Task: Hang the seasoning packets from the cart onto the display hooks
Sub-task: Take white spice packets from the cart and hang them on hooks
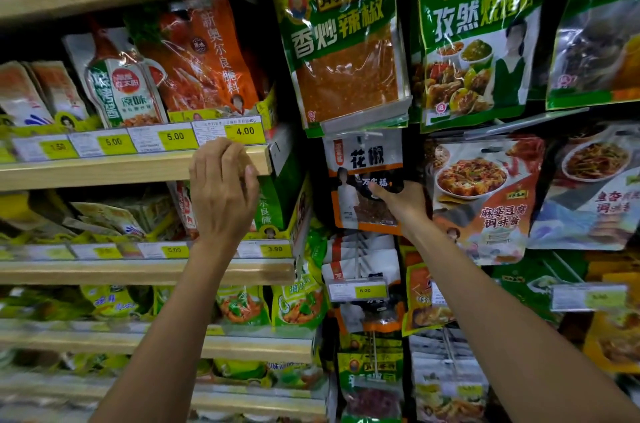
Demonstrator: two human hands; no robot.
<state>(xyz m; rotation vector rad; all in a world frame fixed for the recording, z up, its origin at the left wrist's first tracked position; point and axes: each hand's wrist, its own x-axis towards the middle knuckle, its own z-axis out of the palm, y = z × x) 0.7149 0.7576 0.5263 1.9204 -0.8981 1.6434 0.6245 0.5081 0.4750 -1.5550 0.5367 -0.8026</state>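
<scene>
While the left hand [221,187] curls its fingers over the shelf edge [104,169] under the 4.00 tag [245,131], the right hand [403,202] pinches the 花椒 packet [363,159], thumb in front, just beneath the hanging 香炒辣椒 pack [343,41].

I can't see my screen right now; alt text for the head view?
The right hand grips a white-and-orange pepper packet just below a hanging green chili packet. The left hand holds the wooden shelf edge under the 4.00 price tag.
</scene>
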